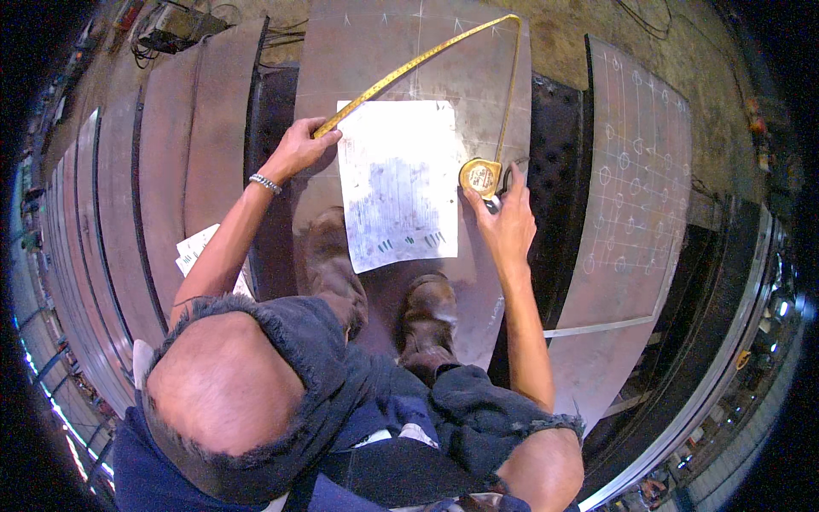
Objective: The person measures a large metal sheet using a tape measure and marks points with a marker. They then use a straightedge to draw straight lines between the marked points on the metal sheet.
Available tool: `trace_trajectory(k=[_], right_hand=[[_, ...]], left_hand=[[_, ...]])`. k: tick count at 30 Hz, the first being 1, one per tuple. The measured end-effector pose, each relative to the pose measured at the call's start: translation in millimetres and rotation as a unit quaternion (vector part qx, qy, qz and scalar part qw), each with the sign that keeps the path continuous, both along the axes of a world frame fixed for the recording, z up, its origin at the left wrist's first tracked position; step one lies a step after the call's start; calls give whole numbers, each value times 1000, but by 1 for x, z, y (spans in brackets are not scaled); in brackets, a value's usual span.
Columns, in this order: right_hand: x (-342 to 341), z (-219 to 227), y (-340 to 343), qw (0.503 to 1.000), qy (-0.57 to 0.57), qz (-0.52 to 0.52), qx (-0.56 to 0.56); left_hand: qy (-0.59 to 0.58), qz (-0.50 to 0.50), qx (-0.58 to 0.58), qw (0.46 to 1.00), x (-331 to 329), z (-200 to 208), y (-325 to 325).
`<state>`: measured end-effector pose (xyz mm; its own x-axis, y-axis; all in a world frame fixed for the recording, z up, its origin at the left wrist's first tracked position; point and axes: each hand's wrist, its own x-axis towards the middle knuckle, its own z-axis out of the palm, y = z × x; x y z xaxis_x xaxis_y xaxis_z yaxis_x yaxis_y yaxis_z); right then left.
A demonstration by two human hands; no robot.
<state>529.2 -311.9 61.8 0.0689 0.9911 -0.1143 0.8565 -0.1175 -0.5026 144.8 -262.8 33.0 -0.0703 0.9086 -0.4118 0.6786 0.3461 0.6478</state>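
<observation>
My left hand [300, 149] pinches the end of the yellow tape blade [415, 63] beside the upper left corner of a white paper sheet. From there the blade arches away to the far edge, bends sharply and runs back to the round tape measure case [479, 177]. My right hand [510, 220] grips that case at the sheet's right side. A thin dark item pokes out near its fingers; I cannot make out what it is. The paper sheet [401, 188], covered in ruled lines and marks, lies on a brown steel plate [341, 60] between my hands.
My boots [429, 311] stand on the same plate. To the right is another steel plate [631, 162] with chalked circles and lines. Long steel pieces [166, 145] lie side by side at left, with dark gaps between. More papers [198, 246] sit by my left forearm.
</observation>
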Motion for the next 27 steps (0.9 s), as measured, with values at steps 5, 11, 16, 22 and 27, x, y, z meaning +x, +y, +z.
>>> trace_trajectory(k=[5, 11, 16, 22, 27], right_hand=[[13, -14, 40, 993, -41, 82, -76], [17, -23, 36, 986, -55, 144, -66], [28, -31, 28, 988, -37, 146, -31], [67, -36, -20, 988, 11, 153, -18], [84, -31, -93, 985, 32, 160, -48]], left_hand=[[89, -34, 39, 995, 13, 58, -12], [155, 20, 130, 979, -14, 129, -63], [198, 28, 128, 971, -18, 189, -91], [283, 17, 197, 939, -45, 238, -138], [307, -19, 116, 944, -63, 264, -140]])
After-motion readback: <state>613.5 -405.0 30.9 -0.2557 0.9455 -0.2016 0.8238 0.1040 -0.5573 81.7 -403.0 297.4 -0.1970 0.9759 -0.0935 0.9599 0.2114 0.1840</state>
